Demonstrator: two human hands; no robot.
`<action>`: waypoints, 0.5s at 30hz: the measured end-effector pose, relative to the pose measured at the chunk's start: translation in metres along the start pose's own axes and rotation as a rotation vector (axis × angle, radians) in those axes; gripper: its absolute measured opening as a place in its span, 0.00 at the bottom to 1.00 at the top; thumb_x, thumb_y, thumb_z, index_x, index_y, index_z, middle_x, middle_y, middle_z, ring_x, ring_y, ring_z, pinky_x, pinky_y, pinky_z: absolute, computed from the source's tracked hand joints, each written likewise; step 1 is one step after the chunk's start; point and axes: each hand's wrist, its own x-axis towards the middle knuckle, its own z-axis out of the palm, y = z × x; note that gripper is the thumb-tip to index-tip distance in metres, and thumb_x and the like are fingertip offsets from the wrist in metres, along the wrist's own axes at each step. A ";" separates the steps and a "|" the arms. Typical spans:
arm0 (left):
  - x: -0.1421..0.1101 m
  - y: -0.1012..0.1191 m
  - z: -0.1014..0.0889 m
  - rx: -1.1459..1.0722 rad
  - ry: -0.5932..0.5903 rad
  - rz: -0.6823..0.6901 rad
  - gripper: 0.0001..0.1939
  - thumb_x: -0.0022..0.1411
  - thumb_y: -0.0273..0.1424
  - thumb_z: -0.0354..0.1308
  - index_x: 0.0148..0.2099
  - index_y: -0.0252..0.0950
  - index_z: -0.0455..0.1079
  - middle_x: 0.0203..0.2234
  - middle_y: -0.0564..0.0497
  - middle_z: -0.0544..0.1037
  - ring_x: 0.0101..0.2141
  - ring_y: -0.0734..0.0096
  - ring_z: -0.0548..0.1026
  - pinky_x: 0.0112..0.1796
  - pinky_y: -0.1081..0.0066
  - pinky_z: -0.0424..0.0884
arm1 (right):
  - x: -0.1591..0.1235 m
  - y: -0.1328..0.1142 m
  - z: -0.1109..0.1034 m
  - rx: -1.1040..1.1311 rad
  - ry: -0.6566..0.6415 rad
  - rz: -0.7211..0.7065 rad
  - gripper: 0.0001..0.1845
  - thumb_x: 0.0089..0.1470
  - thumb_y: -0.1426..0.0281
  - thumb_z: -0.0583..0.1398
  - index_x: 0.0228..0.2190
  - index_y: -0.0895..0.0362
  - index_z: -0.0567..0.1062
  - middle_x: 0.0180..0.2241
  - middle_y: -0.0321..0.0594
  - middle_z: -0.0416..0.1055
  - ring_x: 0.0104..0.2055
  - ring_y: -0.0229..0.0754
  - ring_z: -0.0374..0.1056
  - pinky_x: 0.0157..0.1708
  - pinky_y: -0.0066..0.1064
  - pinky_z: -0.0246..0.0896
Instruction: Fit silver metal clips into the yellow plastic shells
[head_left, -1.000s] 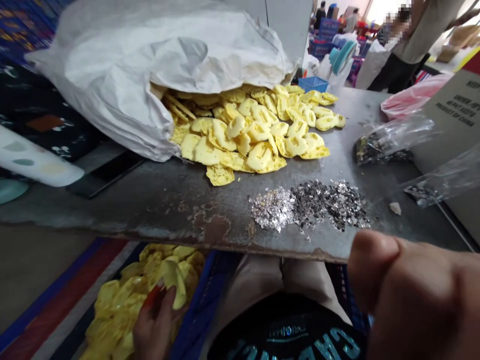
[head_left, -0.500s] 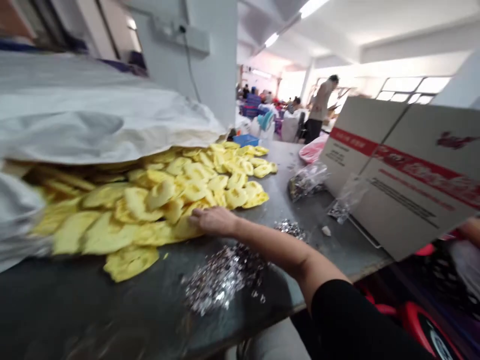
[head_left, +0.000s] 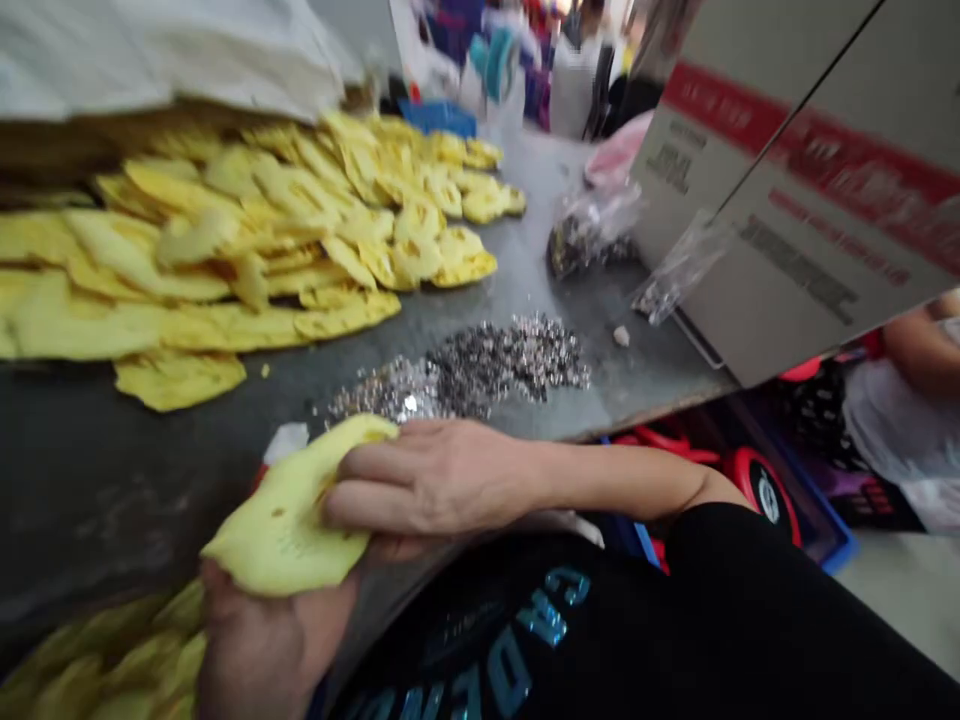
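– Holding what, down toward seven and eight o'clock?

– A yellow piece (head_left: 289, 520), at eight o'clock from the middle of the view, in front of the edge of the grey table (head_left: 97, 470). Gripped from both sides.

– And with the left hand (head_left: 274, 635)?

– Set beneath the lower edge, between seven and eight, with the thumb pressed to the near left tip. Too hidden under the piece to tell every finger.

– With the right hand (head_left: 439, 475)?

– At seven, reaching in from the four o'clock side. Bent fingers clasped over the right part, with fingertips at the dip in the upper face.

– Behind the piece?

– Something red and white (head_left: 283, 448), too blurred to name.

– At the centre?

– A spread of small shiny bits (head_left: 487, 365), on the table.

– Toward ten?

– A heap of yellow pieces (head_left: 247, 230), under and in front of a white sack (head_left: 172, 60). More at eight, low down: a second yellow heap (head_left: 112, 665).

– Round from twelve to four?

– At twelve, a blue basket (head_left: 441, 118). Between one and two, a clear bag (head_left: 592, 230) of dark bits. Toward two, a big carton (head_left: 810, 200). At three, a whitish chunk (head_left: 621, 336). Toward four, a blue crate (head_left: 817, 535) with red things (head_left: 757, 485).
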 end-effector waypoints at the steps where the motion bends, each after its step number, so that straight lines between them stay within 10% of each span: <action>1: -0.010 -0.004 0.017 0.044 -0.004 0.102 0.40 0.56 0.70 0.73 0.62 0.54 0.85 0.65 0.58 0.85 0.76 0.43 0.70 0.65 0.61 0.82 | -0.016 -0.014 0.001 0.007 0.040 0.071 0.20 0.84 0.58 0.53 0.55 0.56 0.79 0.50 0.40 0.79 0.48 0.41 0.74 0.51 0.35 0.66; 4: -0.027 -0.011 0.050 0.069 -0.045 0.021 0.58 0.37 0.71 0.82 0.66 0.46 0.83 0.64 0.49 0.86 0.76 0.32 0.70 0.68 0.49 0.80 | -0.054 -0.042 0.017 -0.003 0.193 0.189 0.18 0.83 0.60 0.52 0.49 0.55 0.78 0.45 0.37 0.78 0.43 0.41 0.71 0.47 0.37 0.63; 9: -0.032 -0.006 0.033 0.045 -0.002 -0.547 0.29 0.62 0.49 0.78 0.56 0.33 0.85 0.48 0.40 0.92 0.59 0.34 0.86 0.57 0.52 0.89 | -0.088 -0.061 0.033 0.033 0.334 0.134 0.11 0.81 0.66 0.56 0.47 0.54 0.79 0.43 0.34 0.81 0.42 0.40 0.74 0.48 0.35 0.64; 12: -0.032 -0.007 0.029 0.037 -0.158 -0.574 0.21 0.67 0.41 0.73 0.55 0.31 0.85 0.47 0.39 0.92 0.44 0.41 0.91 0.40 0.56 0.92 | -0.116 -0.048 0.025 0.178 0.385 0.133 0.14 0.82 0.60 0.59 0.51 0.57 0.80 0.47 0.38 0.84 0.47 0.38 0.77 0.50 0.31 0.66; 15: -0.034 -0.009 0.043 0.066 -0.307 -0.518 0.28 0.68 0.45 0.71 0.61 0.32 0.85 0.54 0.35 0.91 0.43 0.35 0.91 0.27 0.60 0.86 | -0.156 -0.016 0.020 0.211 0.361 0.528 0.12 0.82 0.62 0.59 0.49 0.54 0.81 0.46 0.39 0.85 0.50 0.41 0.78 0.50 0.36 0.64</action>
